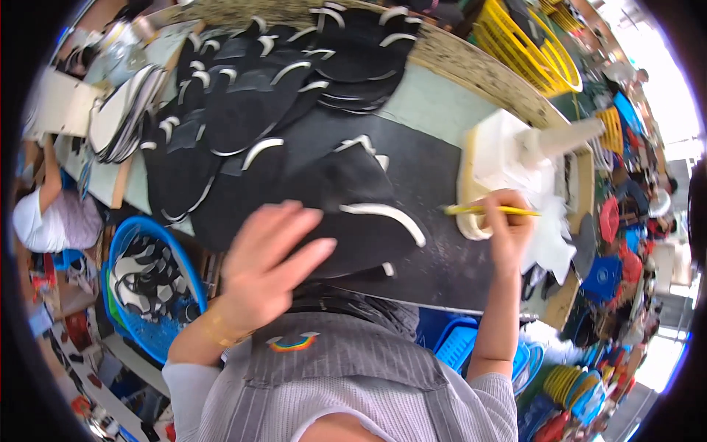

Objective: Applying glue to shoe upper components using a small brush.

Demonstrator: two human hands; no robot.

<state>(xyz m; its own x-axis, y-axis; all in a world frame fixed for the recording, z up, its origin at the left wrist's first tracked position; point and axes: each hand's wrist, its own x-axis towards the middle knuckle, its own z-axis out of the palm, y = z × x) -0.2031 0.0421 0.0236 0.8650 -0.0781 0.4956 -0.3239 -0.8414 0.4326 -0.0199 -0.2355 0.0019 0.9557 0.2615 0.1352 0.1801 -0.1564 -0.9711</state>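
My right hand (pixel 508 225) pinches a thin yellow brush (pixel 524 211), held crosswise over the mouth of a white plastic glue container (pixel 492 158). My left hand (pixel 266 269), slightly blurred, hovers with fingers spread by a black shoe-upper piece (pixel 368 239); whether it touches the piece I cannot tell. That piece lies on the dark work board (pixel 442 276) and carries a curved white strip (pixel 390 215) along its edge. Overlapping black pieces (pixel 247 110) with similar white edges cover the board's far left, and more are stacked (pixel 357 62) at the back.
A wooden rail (pixel 464 59) borders the table's far side, with a yellow basket (pixel 515 51) beyond. Left stand a bundle of white-and-black pieces (pixel 125 118) and a blue basket (pixel 199 295) of scraps. Another person (pixel 62 214) sits farther left. A white cone (pixel 563 140) lies against the container.
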